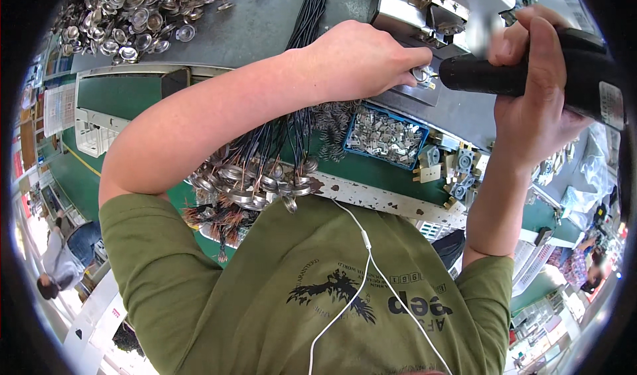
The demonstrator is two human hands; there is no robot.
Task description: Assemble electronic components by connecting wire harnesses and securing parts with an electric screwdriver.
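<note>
Grey workbench (255,26) at twelve o'clock. Left hand (361,56), at one, pinches metal part (422,75); right hand (541,93), at two, grips black tool (481,76) bearing white label (611,105). Shirt (265,328) at six: black lettering (419,306).

- The small metal part (423,75) was silvery and shiny, with a rounded outline on its upper side. It was pinched in the fingertips of the left hand (371,58), which covered a portion of it. Its place was beyond the far right corner of the blue tray (379,156), well apart from it.
- The black tool (483,76) was long, thick and cylindrical, with a pale label on its body. The right hand (536,99) was wrapped around it. It lay nearly level, beyond the blue tray and to the right of it. Its narrow tip pointed left, just beside the metal part; whether they touched could not be told.
</note>
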